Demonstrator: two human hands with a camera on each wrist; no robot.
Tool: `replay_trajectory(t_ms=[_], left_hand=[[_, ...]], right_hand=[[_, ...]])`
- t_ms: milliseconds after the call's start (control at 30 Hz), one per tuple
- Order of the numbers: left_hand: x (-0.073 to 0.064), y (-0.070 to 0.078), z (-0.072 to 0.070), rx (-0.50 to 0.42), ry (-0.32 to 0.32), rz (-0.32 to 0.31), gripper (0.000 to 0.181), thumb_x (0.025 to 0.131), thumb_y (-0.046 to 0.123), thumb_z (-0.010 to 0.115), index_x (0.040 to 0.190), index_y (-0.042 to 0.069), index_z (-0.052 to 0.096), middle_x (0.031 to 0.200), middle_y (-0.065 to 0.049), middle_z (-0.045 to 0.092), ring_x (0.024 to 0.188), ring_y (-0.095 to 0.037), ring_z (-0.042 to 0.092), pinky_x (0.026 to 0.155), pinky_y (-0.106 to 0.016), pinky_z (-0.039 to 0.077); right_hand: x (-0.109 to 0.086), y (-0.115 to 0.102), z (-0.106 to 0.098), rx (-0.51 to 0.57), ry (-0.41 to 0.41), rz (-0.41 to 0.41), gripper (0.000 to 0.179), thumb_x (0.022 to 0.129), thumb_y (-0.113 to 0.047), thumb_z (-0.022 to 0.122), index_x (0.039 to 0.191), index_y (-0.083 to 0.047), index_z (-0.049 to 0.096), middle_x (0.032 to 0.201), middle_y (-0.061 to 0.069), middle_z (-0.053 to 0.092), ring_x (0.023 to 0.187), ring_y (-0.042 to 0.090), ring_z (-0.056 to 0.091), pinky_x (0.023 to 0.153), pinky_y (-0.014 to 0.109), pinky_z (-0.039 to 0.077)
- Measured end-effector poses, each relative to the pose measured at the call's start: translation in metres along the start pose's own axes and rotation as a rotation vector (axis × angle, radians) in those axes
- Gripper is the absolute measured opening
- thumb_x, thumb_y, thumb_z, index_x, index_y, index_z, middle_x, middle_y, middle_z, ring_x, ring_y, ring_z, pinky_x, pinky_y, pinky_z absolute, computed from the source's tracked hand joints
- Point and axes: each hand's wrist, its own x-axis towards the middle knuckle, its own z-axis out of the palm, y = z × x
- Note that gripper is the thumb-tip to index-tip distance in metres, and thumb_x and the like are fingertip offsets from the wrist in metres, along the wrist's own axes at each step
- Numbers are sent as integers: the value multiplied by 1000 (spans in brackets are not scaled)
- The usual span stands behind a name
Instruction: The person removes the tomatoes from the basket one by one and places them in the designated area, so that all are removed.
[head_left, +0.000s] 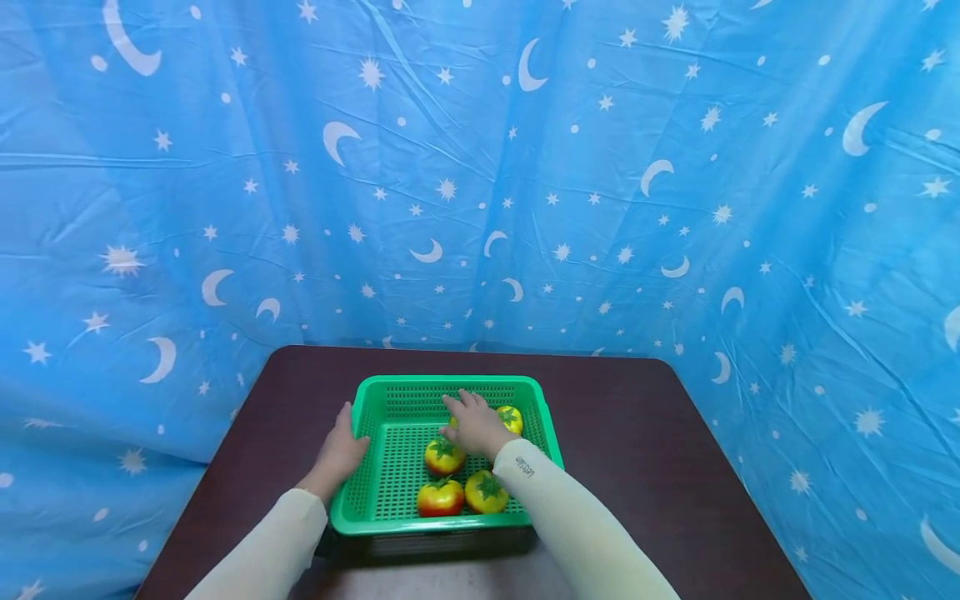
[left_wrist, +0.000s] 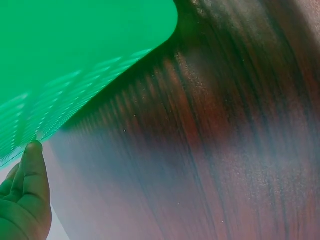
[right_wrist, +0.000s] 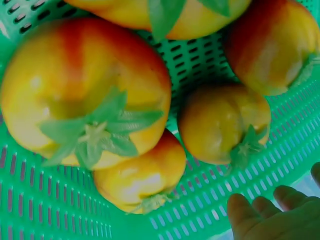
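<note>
1. Location: the tomatoes (head_left: 440, 498) lie inside the green basket (head_left: 450, 380), spread from its middle toward its right side. The basket rests on the dark desk (head_left: 615, 433).
2. Right hand (head_left: 477, 427): above the tomatoes, fingers spread. Grip apart; nothing seen held.
3. Left hand (head_left: 340, 452): at the left rim, fingers straight, thumb apart from them. Whether it bears on the rim cannot be told.
4. Step, as judged: handling tomatoes singly, basket steadied from the left.
5. Recommended: lower from above, cup one tomato around its sides, and avoid pulling the leafy top.
6. Risk: crowded neighbours could roll if nudged; light finger pressure and a steady left hand should limit this.
</note>
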Motion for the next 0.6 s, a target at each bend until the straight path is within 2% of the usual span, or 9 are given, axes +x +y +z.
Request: replay_trajectory(t_ms=[100,267,500,600], left_hand=[[0,-1,0,5,10,6,75,97,11,41,150,3,-10,153,-31,10,137,-49,21,106,-62,29],[0,-3,2,28,31,21,74,96,11,41,150,1,-8,152,-32,13,137,-49,23,107,-62,28],[-3,-2,3,4,37,12,74,96,10,42,150,1,-8,150,-33,16,135,-50,25,105,-63,30],[-3,-2,3,6,45,14,75,96,10,43,150,2,-8,150,-33,17,135,-50,26,105,-63,30]], right_hand=[[3,-2,3,8,2,14,62,96,-42,49,150,-22,27,158,10,20,145,34,20,111,51,32],[10,-2,4,23,50,44,61,96,-42,47,150,-23,26,158,11,18,145,35,17,112,53,29],[22,-3,13,44,149,82,57,95,-39,53,147,-22,35,153,13,29,141,34,27,107,54,35],[26,-1,19,27,164,103,56,95,-41,52,146,-23,37,151,13,32,140,33,30,106,53,37]])
